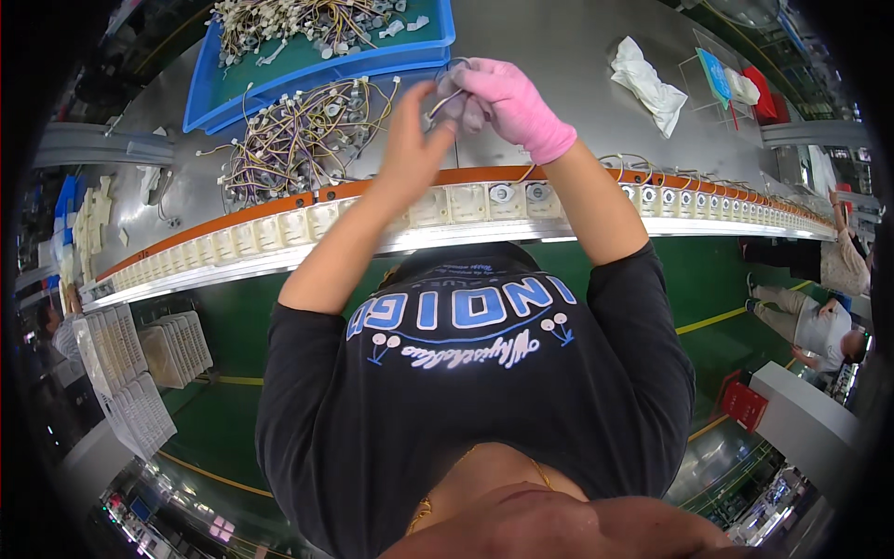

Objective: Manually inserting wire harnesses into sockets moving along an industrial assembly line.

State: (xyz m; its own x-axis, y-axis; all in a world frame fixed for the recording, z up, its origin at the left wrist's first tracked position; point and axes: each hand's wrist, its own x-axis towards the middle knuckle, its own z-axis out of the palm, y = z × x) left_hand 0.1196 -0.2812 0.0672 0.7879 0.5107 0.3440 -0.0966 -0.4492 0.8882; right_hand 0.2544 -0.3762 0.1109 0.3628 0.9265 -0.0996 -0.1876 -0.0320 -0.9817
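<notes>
Fingers of the gloved right hand (507, 101) pinch a short wire (445, 103), its pale end pointing left; those of the bare left hand (413, 142) are spread, thumb apart, just beside it, too blurred to tell whether they touch it. Beneath the fingers stretches a metal table (559, 37). On their near side runs a row of white blocks (461, 202); beyond and left of them sits a blue tray (445, 23). A tangled heap of wires (307, 135) lies left of the fingers, a white cloth (647, 84) well to their right. Good handling likely means gripping close to the wire's end, steadying it lightly, without tugging the thin strands.
</notes>
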